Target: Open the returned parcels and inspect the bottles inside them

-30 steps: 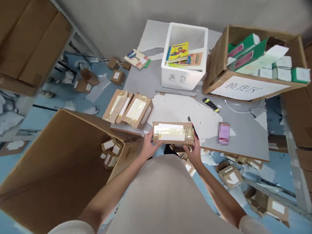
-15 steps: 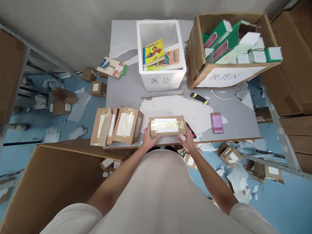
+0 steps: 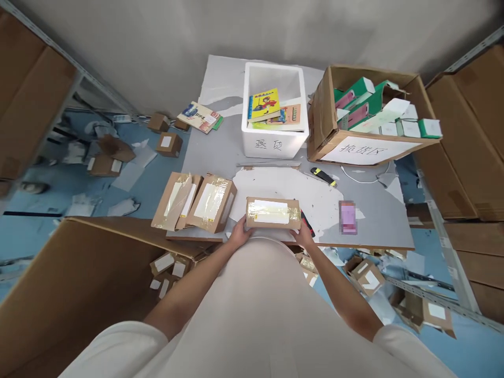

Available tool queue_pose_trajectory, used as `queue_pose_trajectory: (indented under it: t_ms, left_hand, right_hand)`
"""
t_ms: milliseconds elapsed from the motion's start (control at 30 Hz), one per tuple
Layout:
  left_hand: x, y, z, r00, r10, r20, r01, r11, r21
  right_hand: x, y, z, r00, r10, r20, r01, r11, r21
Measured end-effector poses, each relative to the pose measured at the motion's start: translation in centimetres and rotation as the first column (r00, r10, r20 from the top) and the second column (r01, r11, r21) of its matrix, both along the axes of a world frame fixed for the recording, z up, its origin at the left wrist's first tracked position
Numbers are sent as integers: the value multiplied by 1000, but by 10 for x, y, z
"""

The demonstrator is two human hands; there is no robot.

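Observation:
Between my two hands is a taped cardboard box (image 3: 272, 212) with a white label on its upper face. My left hand (image 3: 239, 234) grips its left end, and my right hand (image 3: 303, 234) its right end. Partly hidden beside the box's right end lies a red and black utility knife (image 3: 307, 223). To the left, taped cardboard boxes (image 3: 211, 203) with labels lean together on the table. A black and yellow utility knife (image 3: 323, 176) rests further back. On the right lies a pink, pixelated rectangular item (image 3: 348, 217).
On the table (image 3: 378, 231) stand a white foam box (image 3: 275, 143) holding books and a large carton (image 3: 326, 126) full of green and white boxes. Books (image 3: 200, 116) lie at the left edge. A big open carton (image 3: 90, 283) stands lower left; shelving flanks both sides.
The camera view has tilted, so the table sits lower in the picture. Both hands still hold the box, which has turned so its label shows the other way round.

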State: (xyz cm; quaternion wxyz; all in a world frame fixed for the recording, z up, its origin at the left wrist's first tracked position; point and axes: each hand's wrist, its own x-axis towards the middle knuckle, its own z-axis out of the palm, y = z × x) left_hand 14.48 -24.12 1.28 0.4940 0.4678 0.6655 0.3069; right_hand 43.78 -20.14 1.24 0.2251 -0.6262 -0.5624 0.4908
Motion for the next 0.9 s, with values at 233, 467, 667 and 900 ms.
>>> queue_pose_trajectory:
  t_ms: [233,467,667,900]
  left_hand:
    - [3,3,5,995,55,-86,-56,998,-7]
    - [-2,18,28,940,96,-328,-105,994,-9]
    - [-2,35,18,950,74,-304,-89,995,-35]
    - [-12,8,-1,973,131,-192,-142,989,-47]
  right_hand:
    - [-2,13,5,999,28,-47,-26,999,34]
    - [-6,16,21,979,94,180,-107,992,66]
    - [-11,29,13,989,69,127,-72,997,14]
    - [13,0,-8,998,-66,4,66,997,-42]
